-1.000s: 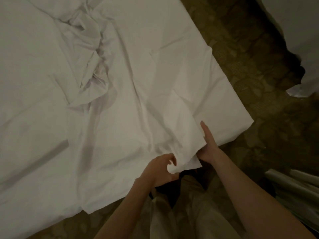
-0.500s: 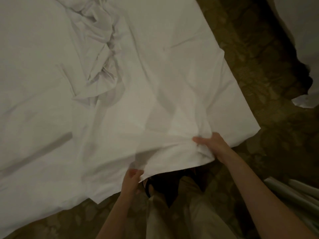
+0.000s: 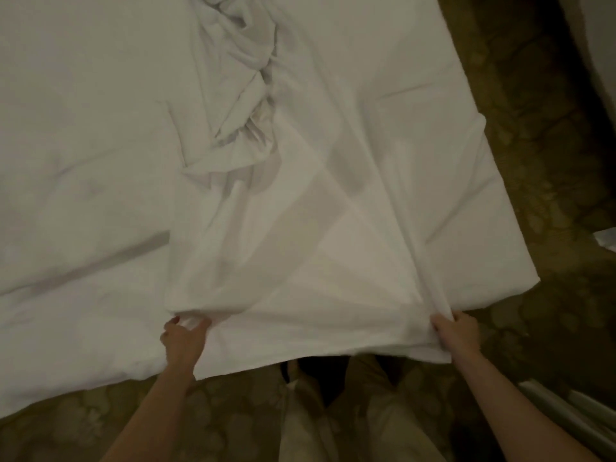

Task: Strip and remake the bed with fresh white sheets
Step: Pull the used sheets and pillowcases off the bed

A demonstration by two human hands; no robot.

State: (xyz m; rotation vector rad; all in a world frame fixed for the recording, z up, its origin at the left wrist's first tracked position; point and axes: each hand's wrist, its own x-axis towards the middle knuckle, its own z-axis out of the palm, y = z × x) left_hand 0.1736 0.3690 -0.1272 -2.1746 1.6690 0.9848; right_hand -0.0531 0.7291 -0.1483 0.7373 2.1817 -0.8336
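A: The white sheet is seen spread over the bed, its near hem held at six o'clock.

B: The hem is pinched tight in the grip of the left hand at seven o'clock, and a rolled fold is clenched by the right hand at five. A bunched ridge lies at twelve, above patterned carpet.

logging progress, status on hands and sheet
Left hand grips the white sheet edge. Right hand grips a fold of it. Bunched fabric mid-bed, unspread.
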